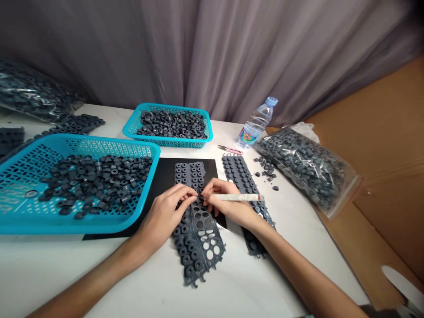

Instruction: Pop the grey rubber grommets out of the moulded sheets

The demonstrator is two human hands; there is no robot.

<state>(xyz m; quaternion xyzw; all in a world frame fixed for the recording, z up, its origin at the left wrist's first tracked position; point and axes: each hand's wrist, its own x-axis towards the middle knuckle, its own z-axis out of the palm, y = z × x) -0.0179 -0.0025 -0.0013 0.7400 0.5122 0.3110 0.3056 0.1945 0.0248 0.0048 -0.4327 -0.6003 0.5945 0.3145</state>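
Note:
A dark grey rubber sheet [195, 240] lies lengthwise in front of me. Ring-shaped pieces fill its left rows, while the nearer right side has open holes. My left hand [170, 205] is closed in a pinch at the sheet's middle; whatever its fingertips grip is too small to make out. Close beside it, almost fingertip to fingertip, my right hand [225, 201] is closed on a pale stick-like tool [238, 197] with a reddish mark near its back end. That tool's working tip is hidden among the fingers. A second rubber sheet [237, 172] is partly covered by my right forearm.
Left stands a turquoise basket [154, 185] of loose rubber rings [99, 176]; behind it is another filled basket [208, 137]. Pink-handled snips [232, 150], a water bottle [256, 123], scattered bits [266, 167] and a clear bag [304, 168] are to the right. A black mat [164, 174] underlies the sheet.

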